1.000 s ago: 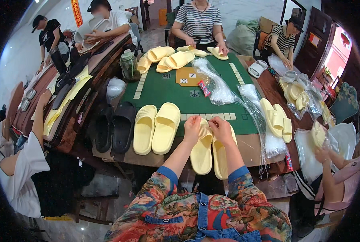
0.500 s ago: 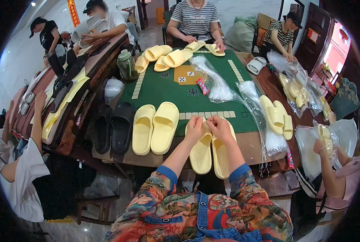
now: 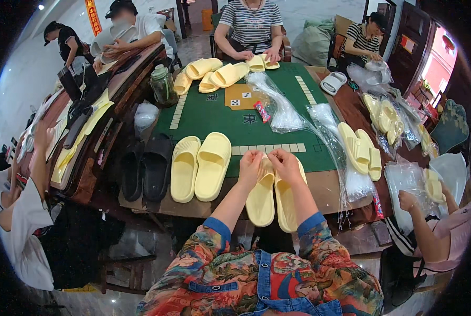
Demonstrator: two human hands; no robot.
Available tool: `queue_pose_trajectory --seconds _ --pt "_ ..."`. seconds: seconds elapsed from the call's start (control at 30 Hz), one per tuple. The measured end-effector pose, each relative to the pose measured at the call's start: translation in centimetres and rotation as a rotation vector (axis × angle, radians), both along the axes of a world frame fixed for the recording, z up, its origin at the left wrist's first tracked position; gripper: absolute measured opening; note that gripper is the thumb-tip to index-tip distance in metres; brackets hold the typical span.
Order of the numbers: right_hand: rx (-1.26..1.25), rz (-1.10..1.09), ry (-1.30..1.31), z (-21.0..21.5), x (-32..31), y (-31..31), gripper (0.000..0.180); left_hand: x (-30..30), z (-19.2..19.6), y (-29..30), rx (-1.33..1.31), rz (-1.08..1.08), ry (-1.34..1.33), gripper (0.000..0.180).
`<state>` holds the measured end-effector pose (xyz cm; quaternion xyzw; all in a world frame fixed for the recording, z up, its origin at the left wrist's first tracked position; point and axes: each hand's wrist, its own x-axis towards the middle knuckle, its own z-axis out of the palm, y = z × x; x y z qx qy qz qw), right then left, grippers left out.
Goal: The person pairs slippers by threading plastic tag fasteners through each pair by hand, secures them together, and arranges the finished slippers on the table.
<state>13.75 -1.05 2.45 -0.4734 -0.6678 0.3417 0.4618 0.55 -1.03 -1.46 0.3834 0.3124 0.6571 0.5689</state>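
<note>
A pair of pale yellow slippers [image 3: 260, 204] lies at the table's front edge, toes toward me. Above their straps, my left hand [image 3: 249, 168] and my right hand [image 3: 287, 167] are close together, each pinched shut. Anything thin between the fingertips is too small to make out. The hands cover part of the straps. Just to the left stands another yellow pair [image 3: 213, 171], side by side. Beyond my hands, a bundle of clear plastic strands [image 3: 288, 121] lies on the green table top, and a second strand bundle [image 3: 357, 181] trails down on the right.
Black slippers [image 3: 155, 168] stand at the front left, by a clear bag [image 3: 146, 116] and a green-lidded jar [image 3: 163, 87]. More yellow slippers [image 3: 230, 75] lie along the far edge, where a co-worker handles a pair. Another yellow pair [image 3: 359, 150] rests at right, near a co-worker with plastic bags [image 3: 405, 181].
My hands stay pinched over the same slippers with only a slight shift. Across the table, the co-worker has brought two yellow slippers together. The co-worker at right has shifted the bag and slippers.
</note>
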Motion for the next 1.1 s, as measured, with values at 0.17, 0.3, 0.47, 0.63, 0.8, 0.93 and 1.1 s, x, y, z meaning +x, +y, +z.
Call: queue_pose_trajectory --seconds 0.17,0.3,0.47,0.63,0.8,0.93,1.1 --pt "0.003 -0.008 -0.027 0.9 0.0 -0.8 0.013 -0.5 -0.3 0.6 -0.049 -0.003 -0.036 0.011" --pt "0.443 -0.2 -0.315 1.5 -0.9 -1.5 0.016 -0.5 -0.5 0.5 -0.023 -0.028 0.05 0.011" --pt "0.464 -0.178 -0.426 1.4 -0.4 -1.1 0.016 -0.8 0.1 0.4 -0.046 -0.065 -0.002 0.009" --pt "0.506 -0.199 -0.359 1.0 -0.6 -0.8 0.013 -1.2 -0.2 0.5 -0.073 -0.139 -0.028 0.004" --pt "0.504 -0.186 -0.392 1.1 -0.8 -1.1 0.012 -0.3 -0.8 0.4 -0.042 -0.053 0.012 0.01" --pt "0.497 -0.142 -0.423 1.2 -0.8 -1.0 0.011 0.1 -2.2 1.1 -0.051 0.011 0.043 0.011" --pt "0.365 -0.143 -0.352 0.6 0.0 -0.5 0.011 0.8 -1.3 0.3 0.096 0.206 0.405 0.012"
